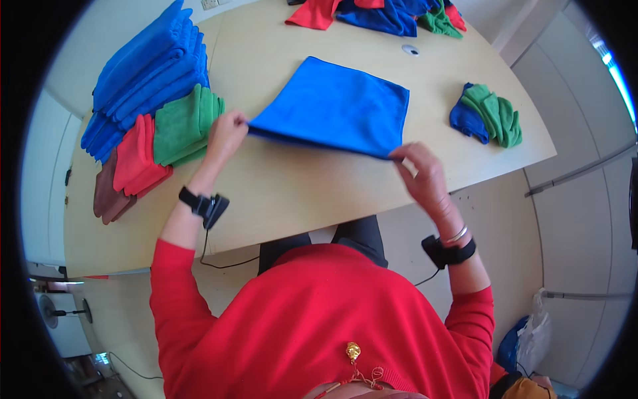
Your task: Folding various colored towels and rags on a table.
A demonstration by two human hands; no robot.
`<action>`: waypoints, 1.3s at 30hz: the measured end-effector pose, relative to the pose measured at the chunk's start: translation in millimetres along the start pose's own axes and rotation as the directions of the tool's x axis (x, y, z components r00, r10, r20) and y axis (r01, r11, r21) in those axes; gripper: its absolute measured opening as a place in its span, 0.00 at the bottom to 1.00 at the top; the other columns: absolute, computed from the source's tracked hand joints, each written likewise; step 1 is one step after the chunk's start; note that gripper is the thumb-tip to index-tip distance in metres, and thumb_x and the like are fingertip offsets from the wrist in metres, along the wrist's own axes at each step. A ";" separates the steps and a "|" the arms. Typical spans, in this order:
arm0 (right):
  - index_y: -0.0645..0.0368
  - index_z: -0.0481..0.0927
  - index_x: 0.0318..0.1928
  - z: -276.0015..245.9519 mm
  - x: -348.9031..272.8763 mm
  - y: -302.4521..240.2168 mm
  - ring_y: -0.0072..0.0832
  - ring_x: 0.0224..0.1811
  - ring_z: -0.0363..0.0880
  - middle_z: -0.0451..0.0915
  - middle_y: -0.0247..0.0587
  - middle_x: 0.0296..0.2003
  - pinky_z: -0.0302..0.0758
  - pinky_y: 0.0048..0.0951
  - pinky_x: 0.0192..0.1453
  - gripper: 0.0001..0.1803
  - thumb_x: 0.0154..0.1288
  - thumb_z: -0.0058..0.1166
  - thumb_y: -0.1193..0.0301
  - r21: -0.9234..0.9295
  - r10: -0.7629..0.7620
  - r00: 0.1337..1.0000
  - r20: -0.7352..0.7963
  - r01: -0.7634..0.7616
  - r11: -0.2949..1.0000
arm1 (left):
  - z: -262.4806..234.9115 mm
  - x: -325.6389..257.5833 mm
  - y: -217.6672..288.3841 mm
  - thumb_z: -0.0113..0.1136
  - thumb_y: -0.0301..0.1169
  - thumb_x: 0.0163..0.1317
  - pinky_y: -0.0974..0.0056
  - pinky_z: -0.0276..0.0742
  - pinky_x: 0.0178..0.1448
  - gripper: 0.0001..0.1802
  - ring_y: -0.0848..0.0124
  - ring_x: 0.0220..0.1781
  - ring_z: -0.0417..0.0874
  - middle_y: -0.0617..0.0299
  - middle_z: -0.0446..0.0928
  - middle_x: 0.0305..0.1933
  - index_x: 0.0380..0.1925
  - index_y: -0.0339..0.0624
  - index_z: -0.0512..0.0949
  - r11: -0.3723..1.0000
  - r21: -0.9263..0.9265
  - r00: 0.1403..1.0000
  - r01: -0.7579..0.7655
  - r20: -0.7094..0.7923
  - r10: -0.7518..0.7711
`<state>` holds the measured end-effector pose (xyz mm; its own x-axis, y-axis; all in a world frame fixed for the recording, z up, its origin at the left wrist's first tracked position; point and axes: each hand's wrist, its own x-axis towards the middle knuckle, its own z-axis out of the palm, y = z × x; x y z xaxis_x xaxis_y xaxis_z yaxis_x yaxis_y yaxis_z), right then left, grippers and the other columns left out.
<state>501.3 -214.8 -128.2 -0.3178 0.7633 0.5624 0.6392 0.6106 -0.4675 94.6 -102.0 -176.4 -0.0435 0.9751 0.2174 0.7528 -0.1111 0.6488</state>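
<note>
A blue cloth [339,106] is spread out over the middle of the table, its near edge lifted a little off the top. My left hand [227,135] pinches its near left corner. At the near right corner, my right hand [423,174] grips the cloth between thumb and fingers. Just left of my left hand lie folded green cloths [186,126], with folded red cloths [138,156] and brown cloths [111,189] beside them. Behind these rises a tall stack of folded blue cloths [149,66].
To the right lies a crumpled heap of green and dark blue cloth [492,114]. Loose red, blue and green cloths [385,18] are piled at the far edge of the pale table [279,199]. A round cable grommet [411,50] sits in the tabletop. Plastic bags [531,339] stand low at the right.
</note>
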 end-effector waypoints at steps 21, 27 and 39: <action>0.60 0.78 0.38 121.4 -14.9 -78.6 0.41 0.34 0.80 0.80 0.47 0.32 0.76 0.34 0.38 0.07 0.57 0.53 0.77 0.413 0.058 0.861 0.506 -0.300 0.860 | 30.4 44.2 -42.7 0.50 0.27 0.53 0.52 0.75 0.42 0.10 0.50 0.39 0.82 0.45 0.80 0.36 0.34 0.39 0.78 0.981 0.162 0.991 0.104 0.071 -0.117; 0.60 0.78 0.43 173.7 16.9 -92.9 0.37 0.36 0.81 0.81 0.47 0.36 0.76 0.31 0.40 0.11 0.58 0.53 0.77 0.617 0.070 0.852 0.519 -0.430 0.659 | 37.4 121.7 -2.1 0.50 0.27 0.53 0.53 0.76 0.44 0.13 0.51 0.41 0.82 0.48 0.81 0.36 0.39 0.44 0.78 0.978 0.192 0.994 -0.087 -0.054 0.099; 0.56 0.65 0.63 95.9 -31.4 -13.3 0.43 0.67 0.62 0.67 0.48 0.62 0.58 0.40 0.70 0.30 0.61 0.56 0.67 -0.398 0.167 0.976 0.143 -0.098 0.912 | 25.6 -105.7 50.5 0.57 0.39 0.62 0.51 0.58 0.70 0.31 0.49 0.70 0.59 0.47 0.58 0.69 0.64 0.44 0.64 0.788 0.246 0.807 -0.564 0.366 0.464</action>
<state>435.6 -226.6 -205.0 -0.3033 0.8767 0.3733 0.8928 0.3984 -0.2103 154.0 -205.8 -185.2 0.5544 0.8055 0.2093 0.7792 -0.5907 0.2095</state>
